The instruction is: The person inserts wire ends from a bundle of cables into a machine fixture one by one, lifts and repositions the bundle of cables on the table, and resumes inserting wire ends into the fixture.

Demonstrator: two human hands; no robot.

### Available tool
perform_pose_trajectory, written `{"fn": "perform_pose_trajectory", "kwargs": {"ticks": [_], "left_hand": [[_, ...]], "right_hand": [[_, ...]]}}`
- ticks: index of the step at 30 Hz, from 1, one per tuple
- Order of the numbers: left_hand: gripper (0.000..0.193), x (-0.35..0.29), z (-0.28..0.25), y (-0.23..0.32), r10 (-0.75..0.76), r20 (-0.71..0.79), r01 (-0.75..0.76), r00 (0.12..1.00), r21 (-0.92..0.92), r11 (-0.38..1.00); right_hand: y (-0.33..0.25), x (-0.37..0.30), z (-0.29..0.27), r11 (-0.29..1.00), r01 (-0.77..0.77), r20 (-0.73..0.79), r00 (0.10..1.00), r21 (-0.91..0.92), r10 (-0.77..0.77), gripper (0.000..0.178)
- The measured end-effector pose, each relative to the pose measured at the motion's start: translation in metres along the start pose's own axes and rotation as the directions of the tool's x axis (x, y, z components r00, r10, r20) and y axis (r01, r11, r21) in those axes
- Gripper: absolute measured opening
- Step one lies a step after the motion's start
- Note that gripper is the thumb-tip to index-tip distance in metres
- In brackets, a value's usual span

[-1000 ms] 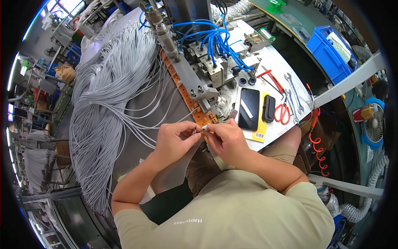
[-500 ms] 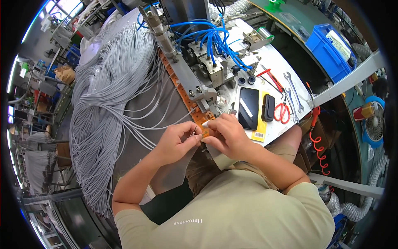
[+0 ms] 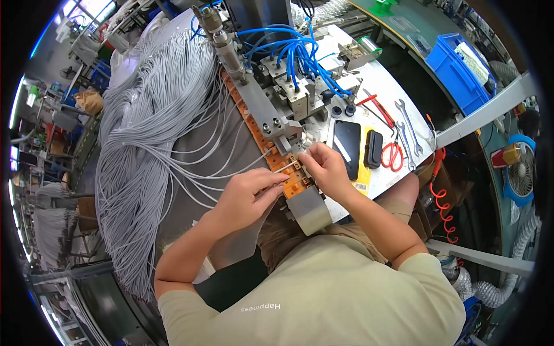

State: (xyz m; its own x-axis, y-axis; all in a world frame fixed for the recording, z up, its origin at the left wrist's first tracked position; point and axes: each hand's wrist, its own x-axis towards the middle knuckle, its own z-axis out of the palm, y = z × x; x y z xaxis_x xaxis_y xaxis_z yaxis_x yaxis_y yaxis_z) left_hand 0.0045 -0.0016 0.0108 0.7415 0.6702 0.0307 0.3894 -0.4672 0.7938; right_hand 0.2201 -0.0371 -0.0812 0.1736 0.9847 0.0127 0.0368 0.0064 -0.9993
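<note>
Pale cable lies aslant over the orange track, both hands close about it

From where I stand, a short stretch of pale grey cable (image 3: 286, 167) shows between the worker's two hands, above the near end of an orange track (image 3: 248, 118). Its long axis runs aslant across the track; one end points up and right, toward the right fingertips, the other down and left, toward the left hand (image 3: 245, 193). That hand has thumb and fingers drawn near together, but I cannot tell whether they clamp the cable. The right hand (image 3: 328, 170) is curled, its fingertips close by the upper end — gripping or merely touching, I cannot tell.

The track stretches away beside a metal machine arm (image 3: 257, 106), with blue tubes (image 3: 297, 55) looping above the fixtures. Left of it, a great heap of grey cables (image 3: 156, 121) spreads over a grey worktop (image 3: 179, 216).

On the right, a white tabletop (image 3: 378, 78) carries a dark phone (image 3: 344, 147), a black case (image 3: 374, 150), red-handled scissors (image 3: 393, 157) and wrenches (image 3: 407, 127).

Farther out in the room I see a blue bin (image 3: 453, 86) on a green bench, a blue-rimmed fan (image 3: 521, 173) and a red coiled hose (image 3: 443, 207) — hanging near the worker's knee
</note>
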Motion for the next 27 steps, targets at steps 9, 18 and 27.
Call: {"fn": "perform_pose_trajectory", "kwargs": {"ticks": [9,18,27], "left_hand": [[0.022,-0.001,0.010,-0.004,0.189,-0.083,-0.156,0.979,0.303,0.940],[0.017,-0.003,0.002,0.001,-0.110,-0.095,0.087,0.989,-0.221,0.971],[0.016,-0.004,0.009,-0.002,-0.071,-0.117,0.045,0.991,-0.216,0.975]], "right_hand": [[0.004,0.004,-0.004,0.994,-0.062,0.043,0.997,-0.088,0.066,0.020],[-0.027,-0.031,-0.003,0.998,-0.058,-0.108,0.992,0.024,0.060,0.017],[-0.046,-0.042,0.015,0.670,0.613,0.122,0.769,-0.419,-0.628,0.019]]}}
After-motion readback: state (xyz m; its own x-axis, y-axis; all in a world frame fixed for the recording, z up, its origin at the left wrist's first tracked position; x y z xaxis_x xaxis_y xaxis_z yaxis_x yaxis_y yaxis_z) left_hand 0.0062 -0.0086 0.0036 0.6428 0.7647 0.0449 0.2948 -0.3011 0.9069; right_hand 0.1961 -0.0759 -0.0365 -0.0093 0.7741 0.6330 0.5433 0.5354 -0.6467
